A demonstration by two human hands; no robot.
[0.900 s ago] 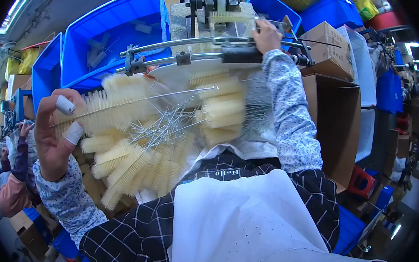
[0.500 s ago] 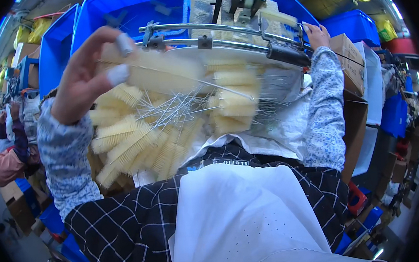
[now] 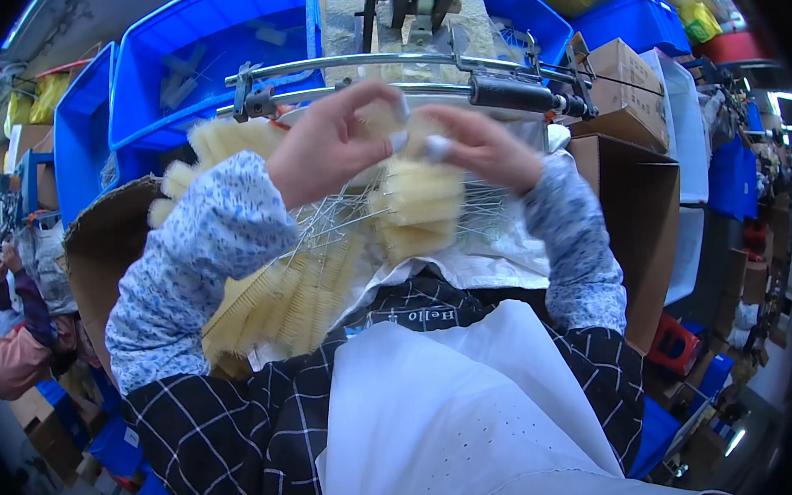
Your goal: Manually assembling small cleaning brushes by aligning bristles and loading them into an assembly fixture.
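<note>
Now a pale bristled brush [image 3: 420, 132] is up between the two hands, short of the metal rails [image 3: 344, 62], smeared by motion so that it shows only as a soft cream patch; its wire and its ends cannot be made out. The left hand [image 3: 337, 145] has come inward from farther left, and the right hand [image 3: 492, 147] has left the right end of the rails, so the two now nearly meet. That, I judge, shifts the work from the machine to the hands themselves. The left thumb and forefinger curl toward each other with something pale showing in the gap; whether they really pinch the brush, I cannot tell. The right fingers bend toward the same patch, too blurred to say if they have closed on it. White wraps cover fingertips on both hands.

Just below, a stack of cream brushes [image 3: 416, 210] lies beside a tangle of thin wire handles [image 3: 333, 217], with more brushes [image 3: 288, 298] fanned out at lower left. A black roller [image 3: 507, 94] sits on the rails toward the right. Farther out are a blue bin [image 3: 220, 24] at upper left, an open cardboard box [image 3: 642, 237] at the right and a co-worker's pink garment [image 3: 19, 361] at the far left
</note>
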